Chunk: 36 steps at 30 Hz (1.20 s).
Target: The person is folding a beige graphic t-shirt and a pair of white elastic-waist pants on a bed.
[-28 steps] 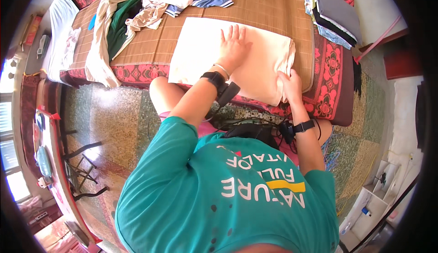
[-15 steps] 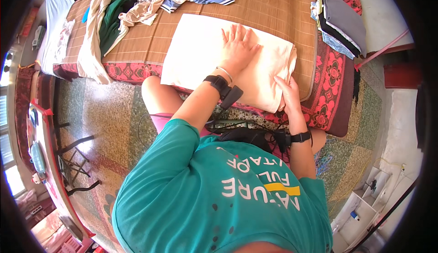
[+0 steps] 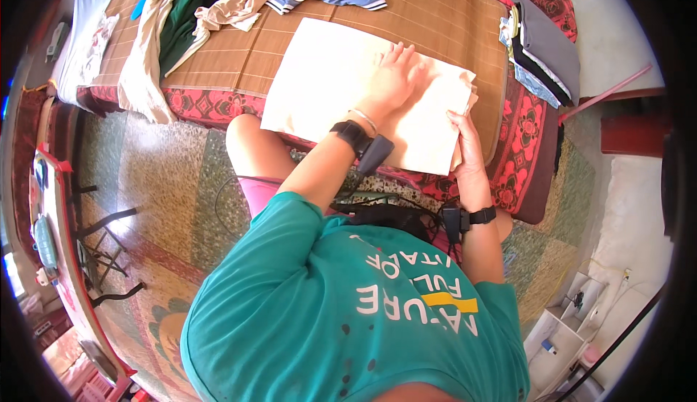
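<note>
A folded cream cloth [image 3: 327,75] lies across the front of a bamboo mat. My left hand [image 3: 398,77] rests flat on its upper side toward the right, fingers stretched out. At the cloth's right edge my right hand [image 3: 468,143] pinches the layers, thumb on top and the other fingers partly hidden beneath. Several uneven layers show along that edge. Both wrists wear black straps with small devices.
Loose clothes [image 3: 239,3] lie heaped at the far left of the mat [image 3: 450,17]. A stack of folded clothes [image 3: 544,46] sits at the right on the red patterned bedding [image 3: 519,148]. A red-edged table [image 3: 72,271] stands at the left, a white shelf unit [image 3: 563,333] at lower right.
My left hand has slid a little to the right over the cloth. The right edge now looks flatter and straighter, with my right hand still gripping it. The view has shifted slightly.
</note>
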Each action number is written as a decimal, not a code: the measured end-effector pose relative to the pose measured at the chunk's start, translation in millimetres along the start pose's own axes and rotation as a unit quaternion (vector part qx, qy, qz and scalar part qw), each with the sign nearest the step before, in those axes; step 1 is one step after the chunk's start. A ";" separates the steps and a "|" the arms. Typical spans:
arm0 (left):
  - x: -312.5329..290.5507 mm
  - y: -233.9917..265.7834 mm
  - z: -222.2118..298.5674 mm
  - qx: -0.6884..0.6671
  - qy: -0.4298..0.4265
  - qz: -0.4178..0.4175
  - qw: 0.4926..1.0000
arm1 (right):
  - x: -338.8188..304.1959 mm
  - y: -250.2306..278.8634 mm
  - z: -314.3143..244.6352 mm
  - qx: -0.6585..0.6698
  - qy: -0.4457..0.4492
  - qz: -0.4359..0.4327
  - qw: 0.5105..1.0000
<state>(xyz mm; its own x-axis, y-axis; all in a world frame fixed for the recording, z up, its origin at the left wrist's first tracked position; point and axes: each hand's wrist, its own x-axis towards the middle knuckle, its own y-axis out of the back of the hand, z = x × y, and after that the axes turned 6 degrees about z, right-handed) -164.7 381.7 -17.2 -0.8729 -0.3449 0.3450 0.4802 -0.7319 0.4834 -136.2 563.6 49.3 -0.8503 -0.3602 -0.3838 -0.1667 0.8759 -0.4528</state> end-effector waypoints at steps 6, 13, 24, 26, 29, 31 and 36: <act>-42.2 77.8 -0.7 -0.585 0.292 0.031 0.756 | 12.6 -88.5 -19.8 -0.097 0.053 -0.063 0.992; -114.8 89.1 -28.8 -0.814 0.341 0.036 0.469 | 103.3 -189.0 65.7 -0.232 -0.001 -0.163 0.959; -124.5 92.1 -36.9 -0.838 0.333 0.052 0.429 | 104.8 -200.4 112.5 -0.275 0.011 -0.154 0.949; -125.0 91.3 -32.6 -0.810 0.355 0.076 0.461 | 96.1 -204.4 111.4 -0.307 0.024 -0.170 0.936; -123.6 91.9 -30.4 -0.806 0.354 0.088 0.467 | 79.5 -212.7 101.8 -0.325 -0.108 -0.181 0.922; -121.2 91.5 -32.7 -0.780 0.371 0.116 0.490 | 95.4 -204.2 84.1 -0.389 -0.068 -0.187 0.900; -131.9 129.5 -13.8 -0.699 0.396 0.089 0.589 | 158.8 -130.5 48.3 -0.598 0.294 -0.075 0.742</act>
<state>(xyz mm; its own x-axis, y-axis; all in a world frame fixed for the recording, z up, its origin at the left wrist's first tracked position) 11.5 324.3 -11.2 -0.8514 -0.2502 -0.4609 0.5137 -0.2208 -0.8291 -225.4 376.6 8.6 -0.7899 -0.5875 0.1757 -0.3058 0.6257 0.7176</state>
